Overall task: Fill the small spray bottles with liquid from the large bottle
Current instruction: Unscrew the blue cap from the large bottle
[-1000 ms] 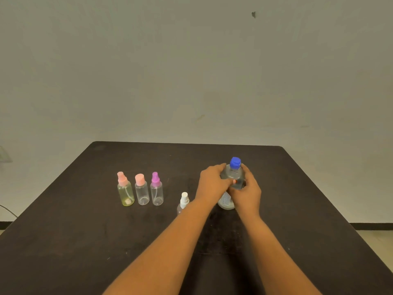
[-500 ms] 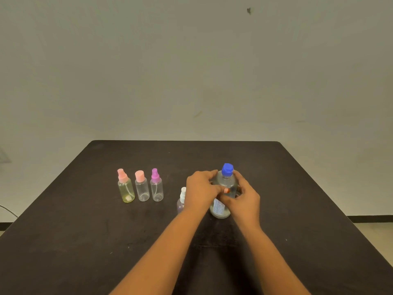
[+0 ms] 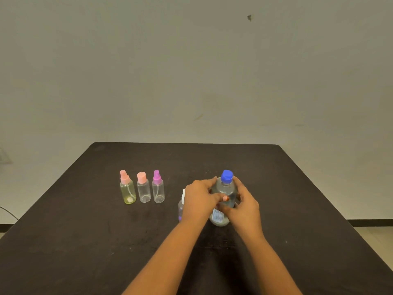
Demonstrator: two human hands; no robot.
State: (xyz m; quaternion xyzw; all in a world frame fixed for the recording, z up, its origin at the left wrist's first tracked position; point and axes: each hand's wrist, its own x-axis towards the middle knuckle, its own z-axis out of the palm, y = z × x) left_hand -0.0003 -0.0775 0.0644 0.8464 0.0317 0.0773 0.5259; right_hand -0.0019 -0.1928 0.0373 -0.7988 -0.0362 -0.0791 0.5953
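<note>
A: Hidden items?
B: White-capped spray bottle, mostly behind the left hand.
A: Hands?
B: Left hand and right hand wrapped around the large bottle, frame centre, standing on the counter.
A: Farther left?
B: Three small bottles, capped.

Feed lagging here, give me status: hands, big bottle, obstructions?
Left hand and right hand both wrapped on large bottle. Upright on table, blue cap on. White-topped spray bottle close beside left hand.

Large bottle is now lower and further left in frame than a second ago, closer to the white-capped spray bottle. Both hands, left and right, shift with it, still wrapped round.
</note>
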